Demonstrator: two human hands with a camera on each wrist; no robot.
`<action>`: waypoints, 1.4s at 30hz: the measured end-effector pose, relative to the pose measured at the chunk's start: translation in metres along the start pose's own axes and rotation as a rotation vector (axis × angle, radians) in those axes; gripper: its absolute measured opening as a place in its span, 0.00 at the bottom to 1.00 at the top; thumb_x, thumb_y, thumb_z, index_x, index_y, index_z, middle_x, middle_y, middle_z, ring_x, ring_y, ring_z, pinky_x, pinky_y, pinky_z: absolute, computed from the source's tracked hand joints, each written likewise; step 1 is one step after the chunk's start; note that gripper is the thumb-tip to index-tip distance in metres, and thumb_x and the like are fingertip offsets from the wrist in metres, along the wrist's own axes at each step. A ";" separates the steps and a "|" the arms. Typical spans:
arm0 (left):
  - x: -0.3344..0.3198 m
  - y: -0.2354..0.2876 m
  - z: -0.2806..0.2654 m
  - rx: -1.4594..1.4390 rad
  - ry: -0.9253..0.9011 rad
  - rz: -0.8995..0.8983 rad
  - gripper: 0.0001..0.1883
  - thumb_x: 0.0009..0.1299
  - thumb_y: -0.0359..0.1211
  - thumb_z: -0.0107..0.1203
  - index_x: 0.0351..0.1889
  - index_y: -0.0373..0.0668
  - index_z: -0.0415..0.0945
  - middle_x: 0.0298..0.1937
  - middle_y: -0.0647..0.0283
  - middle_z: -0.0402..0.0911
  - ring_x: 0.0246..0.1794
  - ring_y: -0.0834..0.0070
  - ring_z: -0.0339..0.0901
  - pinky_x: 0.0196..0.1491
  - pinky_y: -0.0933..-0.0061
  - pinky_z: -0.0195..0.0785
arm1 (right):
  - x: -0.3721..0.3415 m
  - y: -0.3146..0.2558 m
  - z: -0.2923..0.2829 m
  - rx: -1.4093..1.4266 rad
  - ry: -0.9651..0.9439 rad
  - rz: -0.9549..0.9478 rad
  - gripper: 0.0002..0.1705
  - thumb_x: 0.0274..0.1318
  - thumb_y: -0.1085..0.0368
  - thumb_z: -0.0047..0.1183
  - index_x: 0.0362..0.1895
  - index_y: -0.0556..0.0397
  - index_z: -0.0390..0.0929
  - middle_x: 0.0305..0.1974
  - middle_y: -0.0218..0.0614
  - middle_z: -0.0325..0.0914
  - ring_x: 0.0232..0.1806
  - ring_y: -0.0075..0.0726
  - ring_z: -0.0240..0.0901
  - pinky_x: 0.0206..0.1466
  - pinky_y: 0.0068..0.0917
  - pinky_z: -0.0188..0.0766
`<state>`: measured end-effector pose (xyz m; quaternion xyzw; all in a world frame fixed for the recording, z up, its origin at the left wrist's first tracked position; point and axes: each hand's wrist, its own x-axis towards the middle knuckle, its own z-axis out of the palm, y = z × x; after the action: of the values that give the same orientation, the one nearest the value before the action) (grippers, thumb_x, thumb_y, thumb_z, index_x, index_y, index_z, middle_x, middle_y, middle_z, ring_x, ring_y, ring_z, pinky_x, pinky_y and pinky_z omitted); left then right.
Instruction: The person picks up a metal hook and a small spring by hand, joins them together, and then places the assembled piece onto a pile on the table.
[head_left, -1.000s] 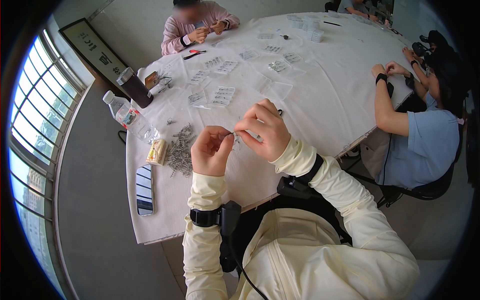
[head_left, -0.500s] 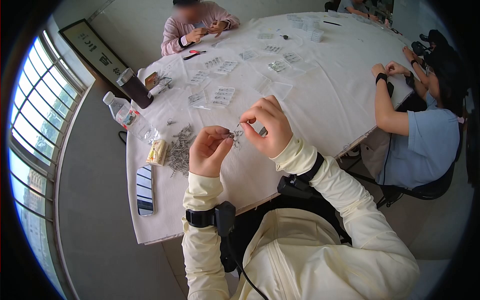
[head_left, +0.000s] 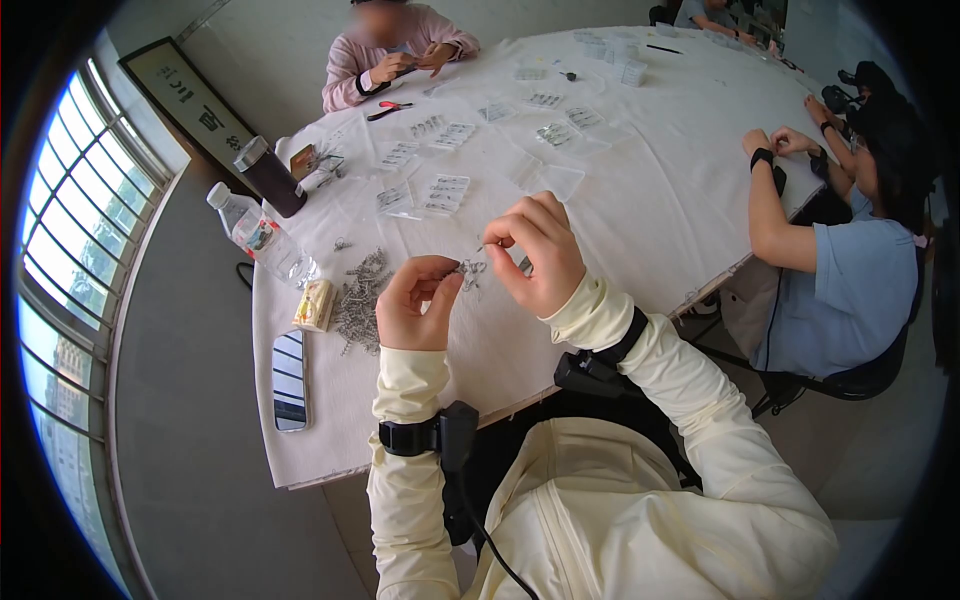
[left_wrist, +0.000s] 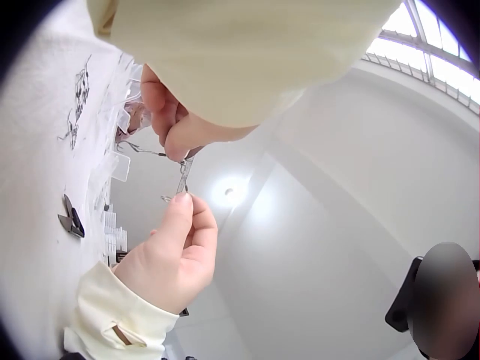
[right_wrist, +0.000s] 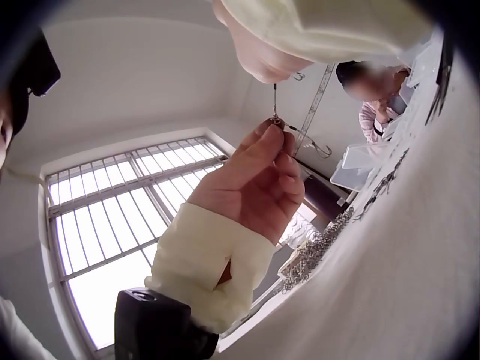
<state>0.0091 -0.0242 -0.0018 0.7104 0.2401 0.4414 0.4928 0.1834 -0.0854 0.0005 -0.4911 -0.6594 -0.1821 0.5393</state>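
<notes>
Between thumb and fingers, my left hand (head_left: 415,308) pinches small metal wire pieces; a hook (right_wrist: 324,150) sticks out beside its fingertips in the right wrist view. My right hand (head_left: 542,256) is just to the right, with thumb and index finger pinching the end of a thin wire (right_wrist: 275,100) that spans the short gap between the hands. Left of my left hand lies a tangled pile of small metal pieces (head_left: 362,308). Pliers (left_wrist: 72,223) lie on the cloth below the hands, mostly hidden by my right hand in the head view.
On the white-clothed table (head_left: 650,190) are clear compartment boxes (head_left: 445,192), red-handled pliers (head_left: 389,109), a phone (head_left: 290,380), a tissue pack (head_left: 314,304), a plastic bottle (head_left: 262,237) and a dark flask (head_left: 270,177). Other people sit around it.
The fingertips, close together a second ago, have parted slightly. My right hand has shifted a little up and right, and the metal pieces beside my left fingertips show more clearly.
</notes>
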 end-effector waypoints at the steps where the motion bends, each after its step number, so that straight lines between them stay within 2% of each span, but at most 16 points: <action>1: 0.000 0.001 0.000 0.035 0.003 0.010 0.07 0.66 0.20 0.56 0.42 0.33 0.76 0.36 0.67 0.79 0.37 0.85 0.74 0.44 0.84 0.68 | -0.001 0.001 0.001 -0.008 0.005 0.002 0.10 0.42 0.74 0.56 0.30 0.46 0.72 0.29 0.26 0.68 0.37 0.37 0.64 0.44 0.33 0.58; 7: 0.000 0.003 0.002 0.013 -0.053 0.048 0.07 0.66 0.21 0.56 0.41 0.33 0.76 0.36 0.67 0.79 0.37 0.85 0.75 0.43 0.84 0.68 | -0.003 0.003 0.004 -0.007 0.016 0.043 0.10 0.41 0.74 0.57 0.30 0.46 0.72 0.28 0.26 0.67 0.36 0.36 0.63 0.43 0.32 0.58; 11: 0.001 0.001 0.000 0.056 -0.025 0.039 0.07 0.66 0.21 0.57 0.42 0.33 0.76 0.35 0.67 0.78 0.36 0.85 0.73 0.43 0.83 0.68 | -0.003 0.006 0.005 0.071 0.000 0.096 0.10 0.41 0.73 0.58 0.29 0.47 0.73 0.27 0.27 0.66 0.35 0.35 0.63 0.42 0.31 0.60; 13: 0.003 -0.003 0.000 0.044 0.076 0.122 0.07 0.64 0.21 0.58 0.40 0.35 0.78 0.33 0.68 0.77 0.29 0.87 0.69 0.35 0.85 0.64 | -0.002 0.004 0.002 0.105 -0.020 0.092 0.10 0.41 0.73 0.58 0.30 0.47 0.73 0.27 0.28 0.66 0.35 0.35 0.62 0.42 0.31 0.60; 20: 0.002 0.003 0.003 -0.062 0.102 0.113 0.08 0.64 0.22 0.59 0.40 0.35 0.77 0.33 0.70 0.74 0.29 0.88 0.67 0.35 0.86 0.62 | 0.001 -0.004 -0.004 0.289 -0.078 0.153 0.10 0.43 0.72 0.59 0.33 0.47 0.75 0.28 0.30 0.66 0.35 0.34 0.62 0.43 0.29 0.61; 24: 0.001 0.005 0.004 -0.062 0.085 0.122 0.08 0.64 0.21 0.59 0.41 0.35 0.76 0.33 0.69 0.75 0.29 0.88 0.67 0.36 0.86 0.63 | 0.003 -0.006 -0.003 0.252 -0.095 0.160 0.11 0.43 0.71 0.60 0.35 0.47 0.77 0.29 0.30 0.67 0.35 0.34 0.63 0.44 0.29 0.61; 32: 0.001 0.007 0.007 -0.070 0.053 0.131 0.10 0.63 0.19 0.59 0.41 0.34 0.75 0.33 0.68 0.76 0.29 0.88 0.67 0.36 0.86 0.63 | 0.002 -0.003 0.000 0.326 -0.141 0.207 0.07 0.45 0.72 0.60 0.31 0.48 0.79 0.30 0.29 0.70 0.36 0.32 0.66 0.44 0.28 0.64; 38: 0.001 0.006 0.007 -0.091 0.039 0.132 0.08 0.63 0.19 0.59 0.39 0.35 0.74 0.33 0.69 0.76 0.30 0.88 0.67 0.36 0.86 0.63 | 0.006 -0.009 -0.002 0.353 -0.107 0.238 0.06 0.44 0.72 0.60 0.30 0.49 0.78 0.30 0.29 0.71 0.37 0.33 0.66 0.45 0.29 0.65; 42: 0.000 0.007 0.008 -0.094 0.037 0.134 0.08 0.63 0.20 0.59 0.39 0.35 0.74 0.33 0.69 0.76 0.30 0.88 0.67 0.36 0.86 0.62 | 0.002 -0.003 0.002 0.313 -0.097 0.173 0.06 0.43 0.72 0.61 0.28 0.50 0.78 0.30 0.29 0.72 0.37 0.33 0.67 0.45 0.29 0.65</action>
<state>0.0150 -0.0306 0.0039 0.6926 0.1804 0.4972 0.4905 0.1796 -0.0846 0.0025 -0.4644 -0.6601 -0.0062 0.5904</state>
